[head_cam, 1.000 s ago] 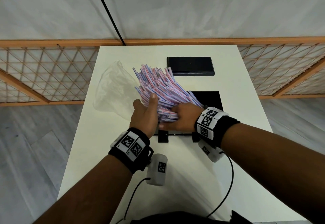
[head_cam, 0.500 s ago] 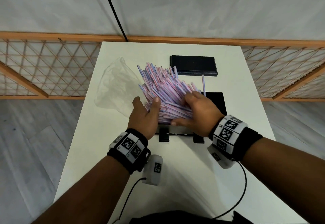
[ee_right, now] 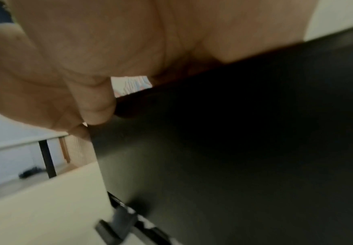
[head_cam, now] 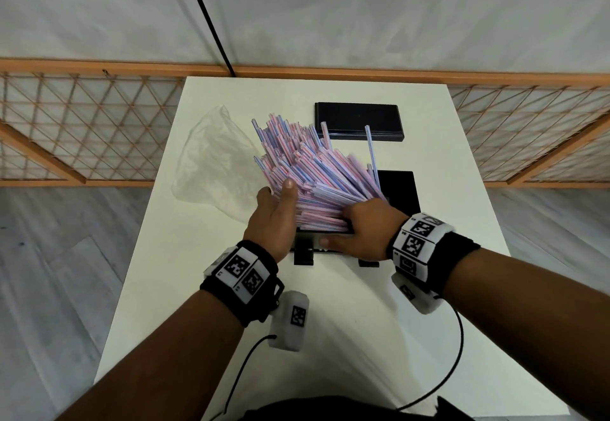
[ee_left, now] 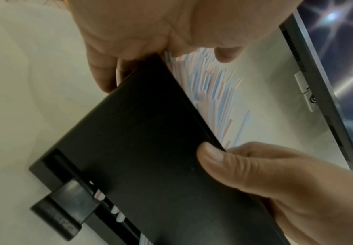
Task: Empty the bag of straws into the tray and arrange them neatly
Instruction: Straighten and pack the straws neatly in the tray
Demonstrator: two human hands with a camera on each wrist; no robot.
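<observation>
A thick pile of pink and blue straws lies slanted in the black tray, its far ends fanning up and to the left. My left hand presses flat against the pile's left side, thumb lying straight along the straws. My right hand covers the near right ends, fingers curled over them. Its thumb presses on the tray's front wall. The empty clear bag lies left of the tray. In the right wrist view, only the palm, the tray and a sliver of straws show.
A second flat black piece lies at the back of the white table. One straw leans out to the right of the pile. Two black tabs jut from the tray's front. Wooden lattice railings flank the table.
My right hand came off the top of the pile and drew back to its near ends at the tray's front. A single straw now leans out on the right. The left hand barely moved.
</observation>
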